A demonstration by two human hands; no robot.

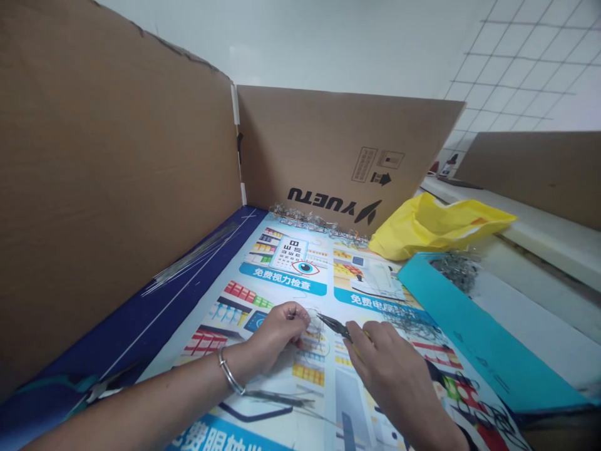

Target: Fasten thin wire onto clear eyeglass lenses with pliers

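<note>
With fingertips closed in a pinch, my left hand (282, 327) holds a thin bent wire (313, 312) over the printed poster sheet. My right hand (392, 363) grips needle-nose pliers (335, 325). Their tip points left at the wire, close to my left fingertips; whether the jaws touch it I cannot tell. Below my left wrist lies a bundle of straight wires (282, 398). Small bent wire pieces (406, 322) are scattered on the poster beyond my right hand.
Cardboard panels (117, 156) wall the left and back (291, 144). More straight wires (192, 255) lie at left, near teal-handled pliers (89, 387). A yellow bag (422, 228) and a teal box (488, 351) holding tangled wire pieces (455, 269) stand right. Dark loops (488, 410) lie near right.
</note>
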